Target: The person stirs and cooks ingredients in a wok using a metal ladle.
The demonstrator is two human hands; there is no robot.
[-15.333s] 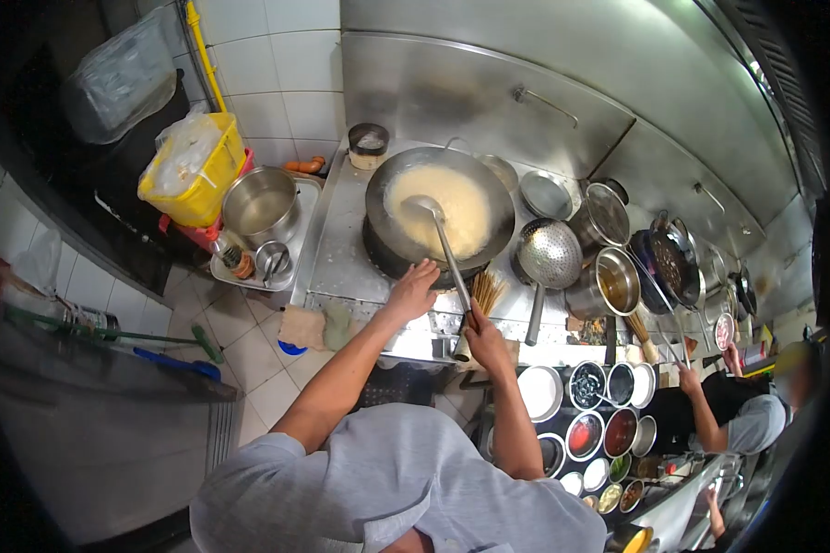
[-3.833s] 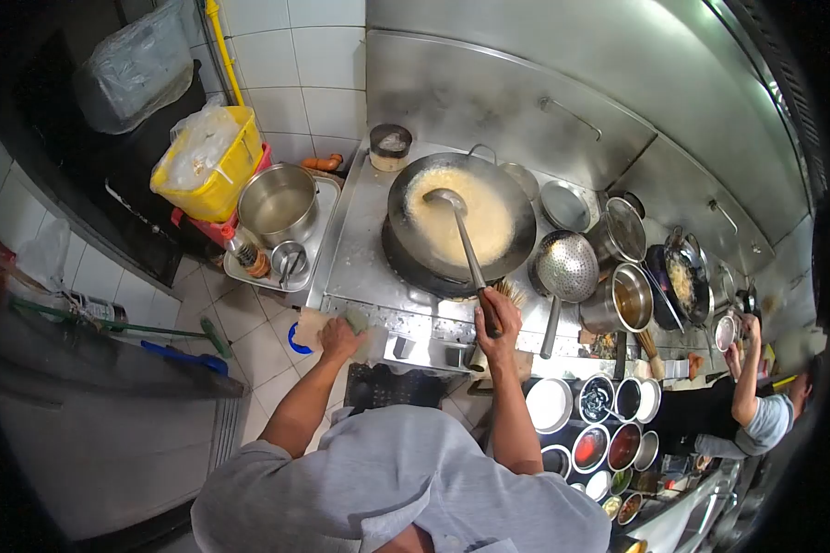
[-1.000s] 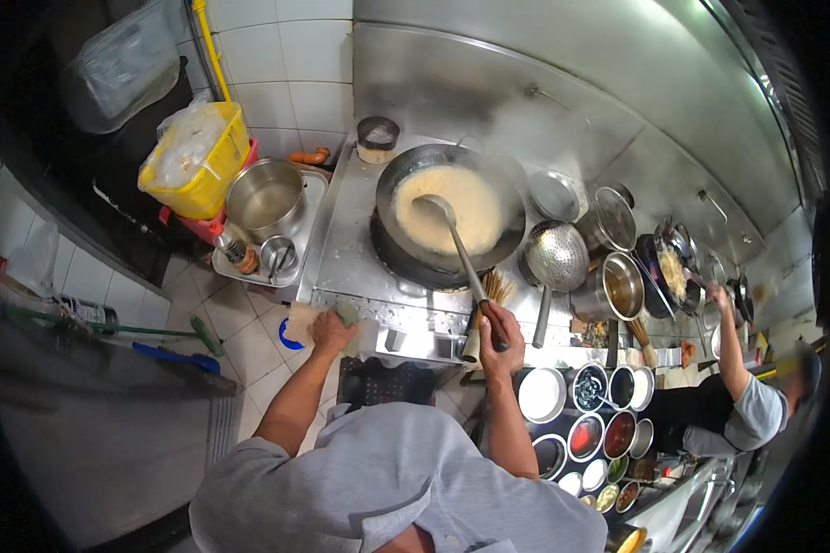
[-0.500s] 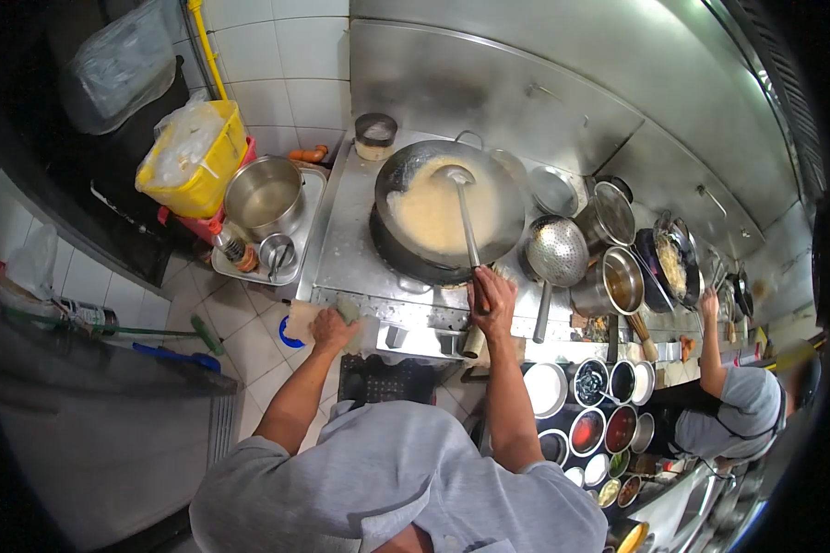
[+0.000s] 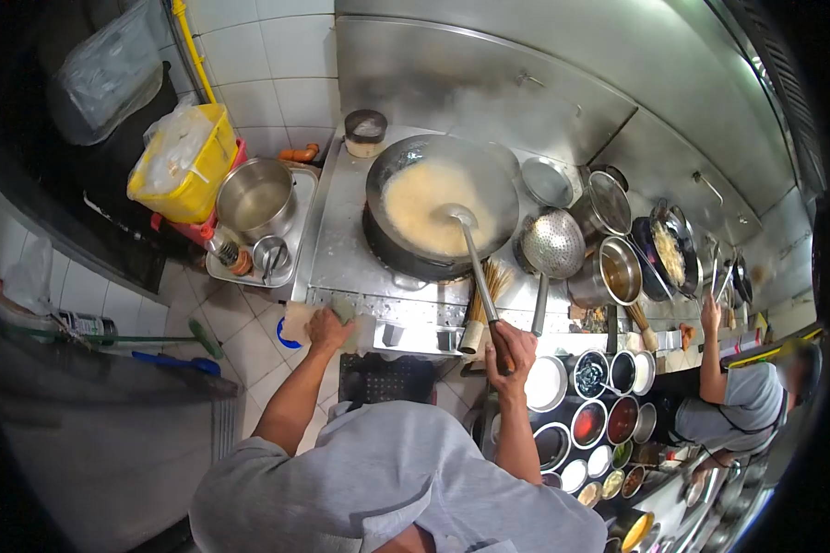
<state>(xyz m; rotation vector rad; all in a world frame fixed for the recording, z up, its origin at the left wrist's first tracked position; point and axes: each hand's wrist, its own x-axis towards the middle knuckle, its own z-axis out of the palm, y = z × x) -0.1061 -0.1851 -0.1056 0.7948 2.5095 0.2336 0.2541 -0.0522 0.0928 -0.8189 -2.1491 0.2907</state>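
Note:
My right hand (image 5: 512, 350) is closed round the dark grip of a long-handled ladle (image 5: 475, 263). The ladle's bowl sits in pale yellowish, steaming liquid (image 5: 424, 198) inside a big wok (image 5: 378, 194) on the burner. At the stove's front edge, my left hand (image 5: 326, 329) is closed on a beige cloth (image 5: 361, 329); a greenish patch shows at its fingertips. A bamboo wok brush (image 5: 475, 327) leans between the wok and the front edge, beside the ladle handle.
Right of the wok are a perforated strainer (image 5: 553, 241) and a metal pot (image 5: 618, 272). Bowls of sauces (image 5: 588, 422) stand near my right arm. A steel pot (image 5: 255, 198) sits on a tray at left. Another person (image 5: 738, 396) works at far right.
My right hand has drawn back toward me and to the right, bringing the ladle's bowl nearer the wok's front right side. The left hand stays at the stove's front edge.

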